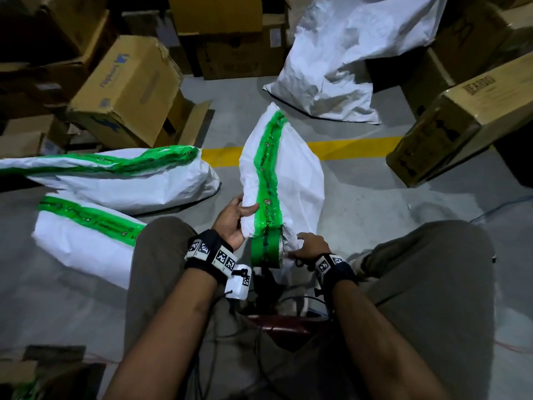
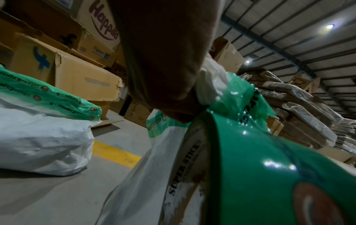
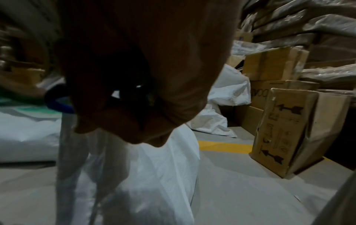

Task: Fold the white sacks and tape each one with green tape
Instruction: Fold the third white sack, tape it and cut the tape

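Note:
A white sack [image 1: 297, 180] lies on the floor between my knees, with a strip of green tape [image 1: 266, 168] running along it. The green tape roll [image 1: 266, 251] hangs from that strip at the near end and fills the left wrist view [image 2: 250, 167]. My left hand [image 1: 233, 217] grips the sack's left edge, thumb on top, just beside the roll. My right hand [image 1: 308, 248] rests at the sack's near right end. Its fingers curl round a dark tool with a blue handle loop [image 3: 57, 105], apparently scissors; the blades are hidden.
Two taped sacks [image 1: 121, 180] [image 1: 83, 241] lie to my left. An untaped white sack [image 1: 340, 59] leans at the back right. Cardboard boxes [image 1: 127, 90] [image 1: 461, 122] ring the area. A yellow line [image 1: 352, 144] crosses the grey floor, and cables lie by my feet.

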Tool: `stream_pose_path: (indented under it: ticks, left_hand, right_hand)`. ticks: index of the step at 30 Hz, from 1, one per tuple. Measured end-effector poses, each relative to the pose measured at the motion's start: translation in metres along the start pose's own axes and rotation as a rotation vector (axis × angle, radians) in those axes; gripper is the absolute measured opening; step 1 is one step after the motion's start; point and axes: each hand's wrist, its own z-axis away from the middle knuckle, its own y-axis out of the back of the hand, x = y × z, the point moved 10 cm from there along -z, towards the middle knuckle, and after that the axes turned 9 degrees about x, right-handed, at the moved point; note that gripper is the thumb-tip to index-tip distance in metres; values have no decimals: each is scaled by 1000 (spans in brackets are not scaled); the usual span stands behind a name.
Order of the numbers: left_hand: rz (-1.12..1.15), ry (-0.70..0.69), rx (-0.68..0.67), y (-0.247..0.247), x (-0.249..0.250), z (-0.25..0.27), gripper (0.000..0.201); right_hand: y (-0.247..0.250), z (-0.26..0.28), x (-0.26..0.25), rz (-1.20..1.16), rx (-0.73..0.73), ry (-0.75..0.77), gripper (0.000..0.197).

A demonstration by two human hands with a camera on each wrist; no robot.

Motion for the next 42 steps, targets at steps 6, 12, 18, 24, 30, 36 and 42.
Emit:
stream_pose_path:
  ticks: [6,12,18,24,30,36,42]
  left_hand:
    - [69,-26,46,-1,5,-8,54]
    - [117,-3,77,-9,1,-9,56]
    - [83,56,64,3,-3,-12,60]
    - [-39,62,30,9,3,3,46]
    - [-436,25,51,11,-7,20,35]
    - [-462,-187,285,22,3,14,44]
    - [-474,-235,288,16,8,22,42]
  right_hand:
    - [18,10,-7,-35,114,40,61]
    - [38,19,-23,-537,211,40,27]
    - [20,41,-57,-703,7,69,45]
    - [5,40,-59,-870,-80,7,21]
    - [14,50,-79,-871,-63,64,30]
    - [25,58,-82,-802,-19,143,34]
    - [22,75,-78,-848,-202,143,75]
